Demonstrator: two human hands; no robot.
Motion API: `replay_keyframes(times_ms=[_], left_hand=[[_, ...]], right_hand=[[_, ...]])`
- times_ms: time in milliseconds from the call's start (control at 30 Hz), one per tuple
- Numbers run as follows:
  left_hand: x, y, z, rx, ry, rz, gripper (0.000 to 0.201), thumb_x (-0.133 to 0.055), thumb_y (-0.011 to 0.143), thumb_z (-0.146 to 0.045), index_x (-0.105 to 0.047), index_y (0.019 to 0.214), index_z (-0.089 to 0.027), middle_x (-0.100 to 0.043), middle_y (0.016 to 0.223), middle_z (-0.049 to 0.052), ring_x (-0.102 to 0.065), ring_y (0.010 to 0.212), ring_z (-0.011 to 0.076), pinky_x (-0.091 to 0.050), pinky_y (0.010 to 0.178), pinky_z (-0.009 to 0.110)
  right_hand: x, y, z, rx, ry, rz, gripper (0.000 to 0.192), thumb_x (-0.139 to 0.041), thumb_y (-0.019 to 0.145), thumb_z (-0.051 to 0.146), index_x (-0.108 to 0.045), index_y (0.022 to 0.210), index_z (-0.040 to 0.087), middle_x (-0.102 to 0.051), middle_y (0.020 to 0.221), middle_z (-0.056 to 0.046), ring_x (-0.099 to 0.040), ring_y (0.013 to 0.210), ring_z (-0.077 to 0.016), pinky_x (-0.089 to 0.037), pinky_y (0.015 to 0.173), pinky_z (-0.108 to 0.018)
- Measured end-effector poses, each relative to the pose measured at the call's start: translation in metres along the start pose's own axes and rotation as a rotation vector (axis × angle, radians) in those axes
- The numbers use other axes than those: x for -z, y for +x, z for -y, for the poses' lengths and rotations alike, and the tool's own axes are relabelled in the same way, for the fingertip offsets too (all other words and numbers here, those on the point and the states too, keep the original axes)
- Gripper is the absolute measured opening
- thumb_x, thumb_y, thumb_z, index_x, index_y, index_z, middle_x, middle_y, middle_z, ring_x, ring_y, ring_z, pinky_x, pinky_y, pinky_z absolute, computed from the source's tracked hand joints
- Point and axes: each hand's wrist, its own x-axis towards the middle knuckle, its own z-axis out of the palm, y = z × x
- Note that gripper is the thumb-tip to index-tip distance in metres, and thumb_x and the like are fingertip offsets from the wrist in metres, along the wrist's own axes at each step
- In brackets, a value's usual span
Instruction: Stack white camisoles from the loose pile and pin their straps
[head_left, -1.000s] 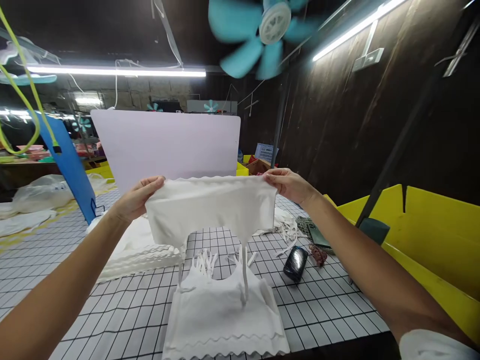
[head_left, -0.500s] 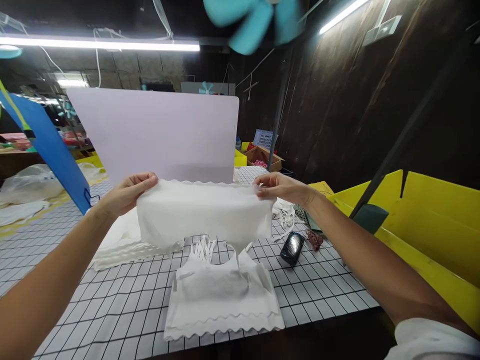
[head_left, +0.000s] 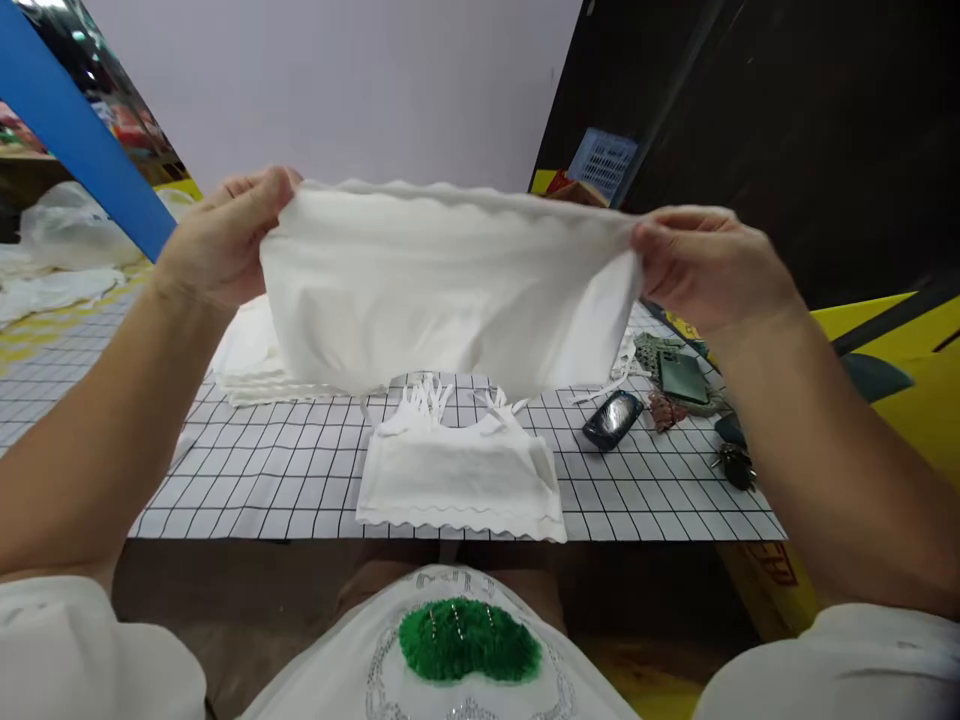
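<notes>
A white camisole top with a wavy hem hangs stretched out between my two hands, hem side up. My left hand pinches its upper left corner. At the upper right corner my right hand grips the same hem. Below it, near the front edge of the table, white tops lie flat with their wavy hems towards me and thin straps at the far end. A stack of folded white garments sits beyond on the left, partly covered by the held top.
The table has a black grid on white. Right of the tops lie a black wrapped packet, a dark green phone, a reddish-brown bundle and keys. A pale board stands behind; a yellow bin is at right.
My view has tilted down. Both hands have risen towards me and moved apart, pulling the top's hem wider.
</notes>
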Motion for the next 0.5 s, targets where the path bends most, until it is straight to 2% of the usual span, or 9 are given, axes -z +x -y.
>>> replay_keyframes(times_ms=[100,200,300,400,467,500], left_hand=[[0.006,0.010,0.014,0.083,0.064,0.075,0.031,-0.043,0.101,-0.009,-0.055,0.073,-0.004,-0.055,0.055,-0.008,-0.055,0.046,-0.0006,-0.039,0.056,0.011],[0.015,0.026,0.030,0.180,0.245,0.229,0.015,-0.048,0.094,0.002,-0.060,0.090,0.008,-0.063,0.065,-0.007,-0.062,0.056,-0.0001,-0.041,0.064,0.015],[0.014,0.043,0.034,0.180,0.397,0.329,0.022,-0.043,0.090,0.006,-0.057,0.102,0.016,-0.066,0.071,-0.006,-0.067,0.071,0.0021,-0.041,0.071,0.020],[0.006,0.060,0.022,0.108,0.450,0.348,0.028,-0.045,0.089,0.000,-0.054,0.109,0.018,-0.064,0.074,-0.008,-0.066,0.081,0.0017,-0.039,0.076,0.017],[0.009,0.077,0.012,0.028,0.500,0.342,0.034,-0.044,0.089,-0.004,-0.054,0.115,0.016,-0.063,0.081,-0.009,-0.065,0.085,0.0008,-0.036,0.075,0.014],[0.015,0.089,0.011,0.008,0.514,0.322,0.038,-0.039,0.089,-0.005,-0.054,0.119,0.013,-0.063,0.086,-0.009,-0.065,0.085,0.0004,-0.033,0.073,0.012]], right_hand=[[0.005,0.010,-0.006,0.128,-0.002,-0.046,0.022,-0.082,0.076,0.043,-0.077,0.083,0.023,-0.078,0.093,0.001,-0.070,0.095,-0.0178,-0.046,0.070,-0.036],[0.009,0.019,-0.010,0.129,-0.063,-0.011,0.026,-0.078,0.078,0.044,-0.075,0.082,0.019,-0.078,0.096,0.001,-0.070,0.101,-0.0209,-0.044,0.070,-0.040],[0.011,0.028,-0.013,0.075,-0.146,0.064,0.022,-0.084,0.071,0.033,-0.076,0.080,0.015,-0.076,0.077,0.003,-0.070,0.084,-0.0118,-0.047,0.072,-0.034],[0.013,0.040,-0.009,0.073,-0.369,0.066,0.013,-0.084,0.069,0.020,-0.078,0.077,0.012,-0.069,0.061,0.007,-0.061,0.062,-0.0006,-0.046,0.065,-0.021],[0.019,0.052,-0.001,0.114,-0.511,0.002,0.011,-0.082,0.069,0.017,-0.078,0.077,0.011,-0.061,0.051,0.011,-0.048,0.049,0.0059,-0.034,0.052,-0.013],[0.023,0.061,0.004,0.115,-0.486,0.004,0.009,-0.080,0.071,0.015,-0.078,0.079,0.011,-0.058,0.049,0.013,-0.042,0.046,0.0081,-0.026,0.047,-0.011]])
